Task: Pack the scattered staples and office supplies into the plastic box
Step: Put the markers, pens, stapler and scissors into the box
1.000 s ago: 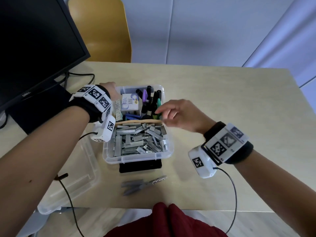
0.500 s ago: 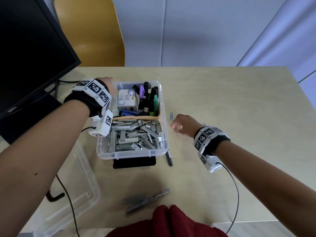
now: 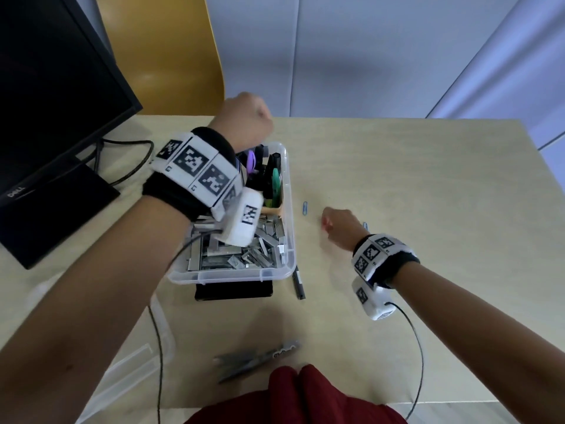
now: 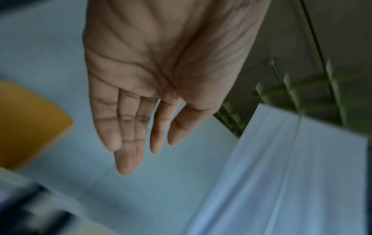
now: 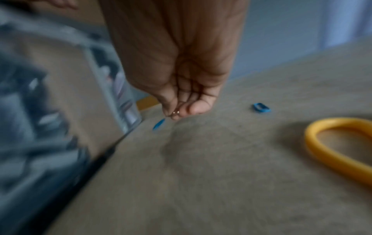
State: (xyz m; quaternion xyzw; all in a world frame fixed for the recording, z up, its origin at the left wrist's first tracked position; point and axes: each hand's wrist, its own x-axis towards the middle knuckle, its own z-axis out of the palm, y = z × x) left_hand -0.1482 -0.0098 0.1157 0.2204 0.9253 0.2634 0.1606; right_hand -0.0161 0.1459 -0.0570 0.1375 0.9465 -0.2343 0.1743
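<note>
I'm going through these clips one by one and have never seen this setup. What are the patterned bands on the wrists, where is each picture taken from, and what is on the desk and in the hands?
No machine here: a person wears a camera on the head and one on each wrist, and the patterned bands carry the wrist cameras. The head view looks down on the desk. The clear plastic box holds loose staples in its near part and markers in its far part. Outside it lie a blue paper clip, a dark pen along the box's right side and a grey marker near the front edge. The left wrist view shows the left hand flat, fingers straight, holding nothing. The right wrist view, blurred, shows the right hand pinching something small; what it is I cannot tell. A second blue clip and a yellow loop lie nearby.
</note>
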